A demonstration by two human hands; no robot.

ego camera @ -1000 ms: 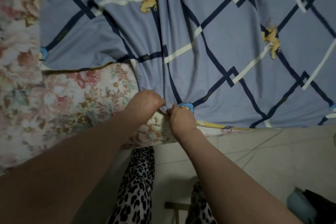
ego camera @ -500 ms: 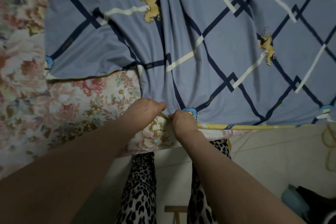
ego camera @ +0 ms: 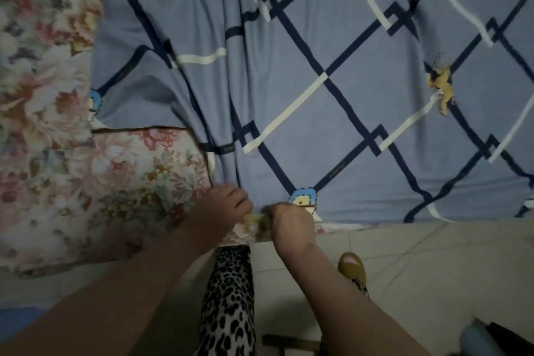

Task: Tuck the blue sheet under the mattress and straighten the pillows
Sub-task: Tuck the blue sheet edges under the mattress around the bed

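Hands: we had both at the near edge of the mattress (ego camera: 161,191), side by side and almost touching.
Left hand (ego camera: 222,205): fingers curled over the yellow-trimmed hem, gripping it where the floral cover begins.
Right hand (ego camera: 291,225): knuckles up, fingers bent down round the same hem; the fingertips were hidden, so how deep they reached we could not tell.
Blue sheet (ego camera: 332,66): spread over the bed with its lower border running along the bed edge to the right of our hands; folds ran up from the spot we held.
What changed: compared with half a second before, our hands sat lower on the edge and the yellow trim right of them, plain then, had mostly gone from sight.
Meaning: we judged the hem was going under at this spot, with the left corner not yet covered.
Pillows: none shown clearly.
Floor (ego camera: 419,254): pale tiles beneath, one shoe (ego camera: 351,266) on them.
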